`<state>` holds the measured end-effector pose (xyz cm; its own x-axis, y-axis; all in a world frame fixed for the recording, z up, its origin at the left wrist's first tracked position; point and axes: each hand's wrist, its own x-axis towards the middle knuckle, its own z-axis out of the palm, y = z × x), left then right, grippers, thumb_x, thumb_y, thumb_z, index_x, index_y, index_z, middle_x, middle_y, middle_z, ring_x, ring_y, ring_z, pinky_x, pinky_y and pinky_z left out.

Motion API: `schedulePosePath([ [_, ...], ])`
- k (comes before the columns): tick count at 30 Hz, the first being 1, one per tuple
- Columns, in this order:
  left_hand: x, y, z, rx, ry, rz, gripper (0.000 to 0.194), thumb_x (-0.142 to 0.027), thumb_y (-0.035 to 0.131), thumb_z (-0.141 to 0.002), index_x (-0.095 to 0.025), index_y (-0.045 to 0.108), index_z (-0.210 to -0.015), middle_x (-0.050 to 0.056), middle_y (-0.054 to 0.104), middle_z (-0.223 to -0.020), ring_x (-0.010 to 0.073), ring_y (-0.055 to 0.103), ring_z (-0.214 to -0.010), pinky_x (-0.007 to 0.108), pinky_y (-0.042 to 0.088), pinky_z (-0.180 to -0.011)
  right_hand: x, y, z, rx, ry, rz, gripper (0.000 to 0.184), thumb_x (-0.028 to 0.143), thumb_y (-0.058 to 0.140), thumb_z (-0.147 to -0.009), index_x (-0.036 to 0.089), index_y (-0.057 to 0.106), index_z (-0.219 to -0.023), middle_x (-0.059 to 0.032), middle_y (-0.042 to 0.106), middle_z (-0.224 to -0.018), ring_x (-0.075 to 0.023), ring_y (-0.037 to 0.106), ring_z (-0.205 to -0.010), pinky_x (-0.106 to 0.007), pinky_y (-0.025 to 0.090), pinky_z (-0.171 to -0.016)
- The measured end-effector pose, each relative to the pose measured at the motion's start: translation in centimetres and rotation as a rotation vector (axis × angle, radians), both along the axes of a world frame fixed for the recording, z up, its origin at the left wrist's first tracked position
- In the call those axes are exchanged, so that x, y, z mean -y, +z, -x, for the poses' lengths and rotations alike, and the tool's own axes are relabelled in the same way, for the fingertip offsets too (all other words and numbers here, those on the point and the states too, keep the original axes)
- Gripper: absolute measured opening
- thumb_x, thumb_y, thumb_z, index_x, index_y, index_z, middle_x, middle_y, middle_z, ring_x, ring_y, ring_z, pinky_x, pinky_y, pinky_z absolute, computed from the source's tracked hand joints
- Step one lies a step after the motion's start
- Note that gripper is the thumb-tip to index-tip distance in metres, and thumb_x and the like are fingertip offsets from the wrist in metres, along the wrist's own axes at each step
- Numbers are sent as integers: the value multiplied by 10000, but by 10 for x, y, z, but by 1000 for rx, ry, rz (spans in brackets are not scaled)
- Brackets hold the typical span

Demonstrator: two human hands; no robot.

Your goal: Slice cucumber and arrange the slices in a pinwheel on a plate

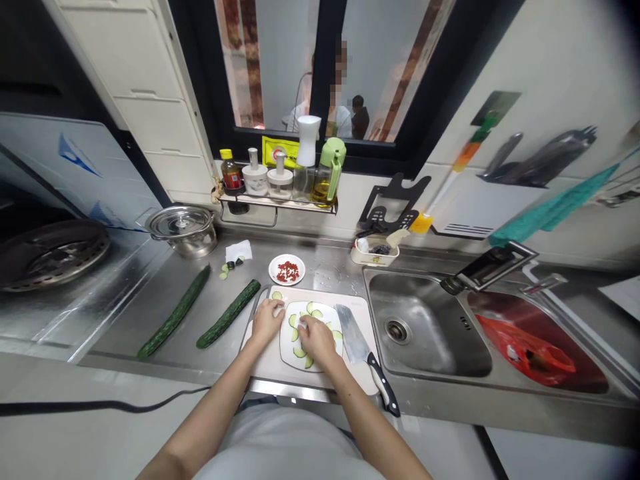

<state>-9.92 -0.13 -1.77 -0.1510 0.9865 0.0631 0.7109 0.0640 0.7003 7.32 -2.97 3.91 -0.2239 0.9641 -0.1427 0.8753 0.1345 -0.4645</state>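
A white plate (289, 347) with several cucumber slices (299, 351) round its rim sits on a pale cutting board (267, 363). My left hand (267, 319) rests at the plate's left edge, fingers curled, on or close to slices there. My right hand (316, 337) lies over the middle of the plate, fingers bent down onto the slices; what it pinches is hidden. A cleaver (363, 350) with a black handle lies on the board's right side, blade away from me.
Two whole cucumbers (176, 312) (229, 313) lie on the steel counter to the left, with cut ends (231, 267) near a tissue. A small dish of red bits (287, 269) stands behind the board. A sink (425, 327) is at right, a lidded pot (183, 229) at back left.
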Motion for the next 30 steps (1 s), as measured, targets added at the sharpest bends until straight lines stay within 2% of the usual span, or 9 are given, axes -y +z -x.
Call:
schedulePosePath([
  [3, -13, -1, 10, -60, 123, 24, 334, -247, 568, -789, -203, 649, -1110, 68, 625, -961, 210, 591, -918, 317, 447, -850, 2, 4, -8, -77, -48, -25, 300, 292, 439, -894, 194, 659, -1073, -51, 706, -881, -167, 623, -818, -230, 370, -707],
  [6, -24, -4, 16, -120, 165, 63, 377, -287, 554, -807, -197, 620, -1167, 87, 629, -1003, 221, 596, -950, 313, 448, -849, 4, 5, -15, -127, -71, -52, 288, 281, 435, -889, 189, 677, -1015, -45, 701, -838, -160, 615, -791, -220, 366, -693],
  [11, -35, -8, 16, -213, 165, 117, 358, -299, 531, -823, -201, 621, -1156, 105, 620, -1076, 236, 596, -1000, 319, 446, -861, 5, 2, -24, -172, -105, -59, 281, 265, 426, -881, 189, 678, -979, -41, 696, -814, -152, 607, -759, -209, 370, -681],
  [19, -41, -8, 14, -254, 123, 104, 334, -288, 519, -835, -188, 629, -1133, 115, 613, -1076, 238, 585, -1028, 314, 432, -875, 9, 2, -27, -162, -113, -53, 296, 275, 394, -888, 197, 678, -920, -41, 701, -843, -156, 608, -759, -211, 378, -662],
  [25, -46, -9, 13, -249, 117, 94, 243, -244, 532, -826, -191, 667, -1021, 109, 611, -1027, 227, 588, -971, 308, 428, -839, 10, -3, -25, -182, -119, -48, 312, 275, 389, -888, 197, 686, -940, -43, 706, -836, -163, 617, -760, -221, 383, -673],
  [30, -47, -6, 15, -131, 148, 58, 124, -233, 564, -809, -198, 670, -863, 70, 656, -944, 199, 608, -916, 280, 431, -792, 10, -1, -25, -194, -105, -56, 314, 282, 391, -886, 184, 687, -911, -47, 699, -828, -162, 611, -747, -222, 380, -674],
])
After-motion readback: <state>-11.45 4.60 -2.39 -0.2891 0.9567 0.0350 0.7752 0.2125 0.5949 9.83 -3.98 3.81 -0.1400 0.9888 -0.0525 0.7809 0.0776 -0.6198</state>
